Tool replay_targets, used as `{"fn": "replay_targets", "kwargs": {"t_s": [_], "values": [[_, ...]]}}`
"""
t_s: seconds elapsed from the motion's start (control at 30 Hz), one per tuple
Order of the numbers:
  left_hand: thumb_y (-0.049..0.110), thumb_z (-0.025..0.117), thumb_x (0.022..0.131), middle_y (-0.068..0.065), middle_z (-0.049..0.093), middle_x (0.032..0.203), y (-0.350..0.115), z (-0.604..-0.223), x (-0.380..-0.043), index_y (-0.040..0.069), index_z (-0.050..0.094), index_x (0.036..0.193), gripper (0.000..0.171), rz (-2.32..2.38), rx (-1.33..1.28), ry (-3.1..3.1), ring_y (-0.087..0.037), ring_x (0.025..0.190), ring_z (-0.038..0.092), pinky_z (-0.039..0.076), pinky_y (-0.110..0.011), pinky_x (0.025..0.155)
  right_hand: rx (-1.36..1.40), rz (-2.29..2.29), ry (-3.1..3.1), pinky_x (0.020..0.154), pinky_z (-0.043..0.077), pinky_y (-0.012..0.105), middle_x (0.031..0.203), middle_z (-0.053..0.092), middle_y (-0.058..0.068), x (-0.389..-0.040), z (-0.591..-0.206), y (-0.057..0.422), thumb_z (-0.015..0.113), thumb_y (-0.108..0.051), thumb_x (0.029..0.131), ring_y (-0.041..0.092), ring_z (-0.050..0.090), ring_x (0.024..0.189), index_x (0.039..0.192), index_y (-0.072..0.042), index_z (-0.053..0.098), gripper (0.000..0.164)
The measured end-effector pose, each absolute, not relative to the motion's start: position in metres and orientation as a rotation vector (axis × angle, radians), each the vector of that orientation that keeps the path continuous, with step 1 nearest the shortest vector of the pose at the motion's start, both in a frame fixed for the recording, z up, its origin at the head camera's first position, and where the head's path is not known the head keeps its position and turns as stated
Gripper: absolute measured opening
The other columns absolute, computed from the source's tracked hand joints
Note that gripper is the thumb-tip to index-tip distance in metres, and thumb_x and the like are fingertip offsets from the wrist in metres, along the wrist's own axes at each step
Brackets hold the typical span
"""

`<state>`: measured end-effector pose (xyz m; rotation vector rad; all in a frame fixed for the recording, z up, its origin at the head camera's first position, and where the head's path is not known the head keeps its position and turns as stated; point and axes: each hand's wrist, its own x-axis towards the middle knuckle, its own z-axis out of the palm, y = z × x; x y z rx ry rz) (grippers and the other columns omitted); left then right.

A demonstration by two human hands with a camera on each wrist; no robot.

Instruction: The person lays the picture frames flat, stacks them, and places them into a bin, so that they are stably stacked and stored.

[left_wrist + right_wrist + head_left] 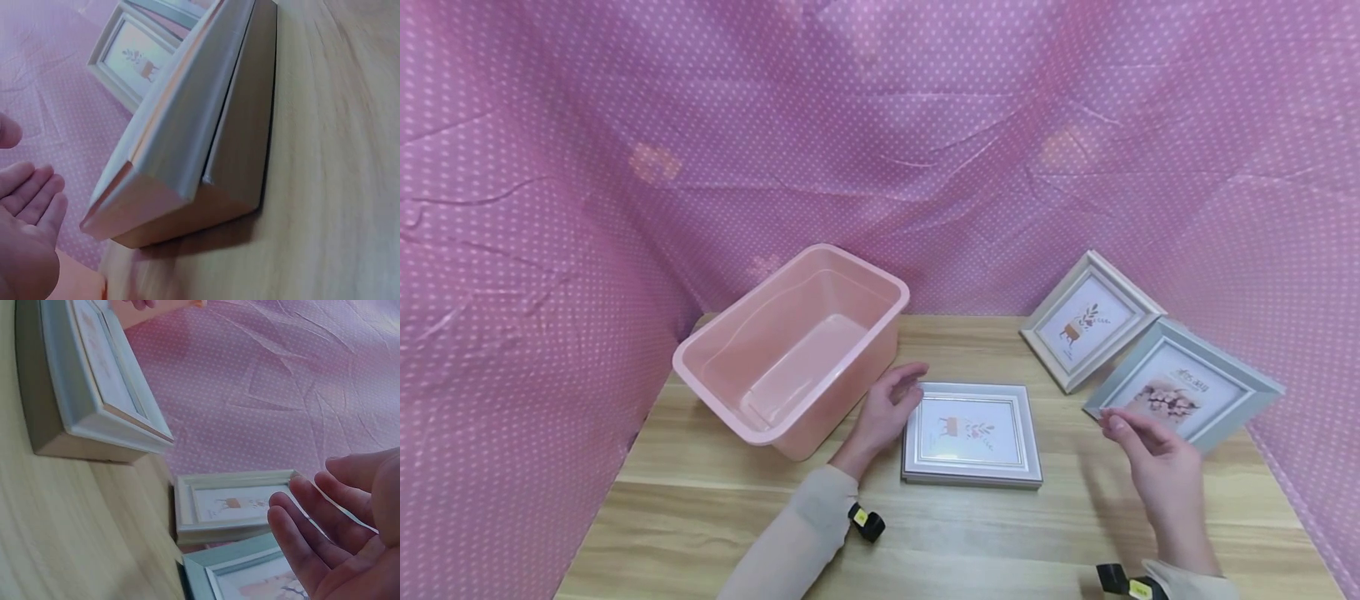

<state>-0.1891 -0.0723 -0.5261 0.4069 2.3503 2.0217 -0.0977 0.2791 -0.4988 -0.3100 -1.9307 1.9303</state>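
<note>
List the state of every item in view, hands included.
Pink bin: upright, uncovered.
Silver-rimmed frame: flat, face up, apparently on another frame.
Cream frame: standing, tilted back.
Gray-green frame: standing, tilted back, partly hidden.
Left hand: relaxed, holding nothing.
Right hand: relaxed, holding nothing.

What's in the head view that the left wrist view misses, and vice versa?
Only the head view: the right hand, the pink bin's floor and the flat frame's picture.
Only the left wrist view: the palm of the left hand.
Both: that hand, flat frame, cream frame, mint frame, wooden tabletop and dotted pink cloth.
</note>
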Motion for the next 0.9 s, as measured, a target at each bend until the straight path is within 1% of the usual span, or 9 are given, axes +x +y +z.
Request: {"fn": "replay_targets", "kwargs": {"t_s": [0.1,0.27,0.43,0.67,0.83,0.9], "values": [[0.005,0.064,0.103,-0.019,0.064,0.151,-0.068,-0.523,-0.189,0.001,0.061,0.147,0.044,1.974,0.407,2.316,-0.039,0.144,0.059,0.044,-0.052,0.127,-0.338,1.945,-1.890,0.080,0.064,0.014,0.094,0.084,-0.011,-0.097,-0.496,0.284,0.070,0.011,0.097,0.002,0.079,0.081,0.112,0.014,0.075,0.016],[0.008,0.065,0.103,-0.017,0.064,0.152,-0.062,-0.521,-0.189,0.003,0.061,0.148,0.045,1.936,0.447,2.294,-0.038,0.145,0.058,0.042,-0.052,0.129,-0.388,1.892,-1.892,0.080,0.061,0.009,0.093,0.084,-0.013,-0.097,-0.492,0.291,0.072,0.008,0.098,-0.001,0.078,0.078,0.112,0.012,0.076,0.016],[0.010,0.065,0.103,-0.015,0.064,0.153,-0.054,-0.519,-0.189,0.006,0.061,0.149,0.046,1.898,0.462,2.283,-0.036,0.146,0.058,0.044,-0.052,0.128,-0.399,1.891,-1.854,0.080,0.062,0.010,0.095,0.085,-0.009,-0.095,-0.492,0.298,0.073,0.008,0.096,0.002,0.079,0.078,0.113,0.012,0.076,0.017],[0.011,0.066,0.104,-0.011,0.066,0.151,-0.044,-0.517,-0.189,0.009,0.063,0.148,0.044,1.867,0.464,2.295,-0.033,0.144,0.059,0.046,-0.051,0.126,-0.502,1.879,-1.829,0.080,0.060,0.007,0.091,0.084,-0.015,-0.092,-0.491,0.309,0.076,0.005,0.096,0.000,0.079,0.075,0.111,0.004,0.080,0.016],[0.011,0.066,0.104,-0.012,0.067,0.150,-0.040,-0.513,-0.188,0.009,0.064,0.147,0.043,1.867,0.491,2.284,-0.035,0.143,0.060,0.046,-0.052,0.126,-0.527,1.855,-1.824,0.080,0.060,0.007,0.091,0.084,-0.014,-0.089,-0.489,0.316,0.076,0.004,0.096,0.000,0.079,0.074,0.115,0.007,0.079,0.019],[0.011,0.066,0.104,-0.012,0.067,0.150,-0.038,-0.512,-0.187,0.009,0.064,0.147,0.043,1.863,0.511,2.286,-0.035,0.143,0.060,0.046,-0.052,0.126,-0.545,1.851,-1.820,0.079,0.060,0.007,0.092,0.084,-0.014,-0.088,-0.489,0.319,0.076,0.004,0.097,0.001,0.079,0.074,0.114,0.006,0.079,0.018]]}}
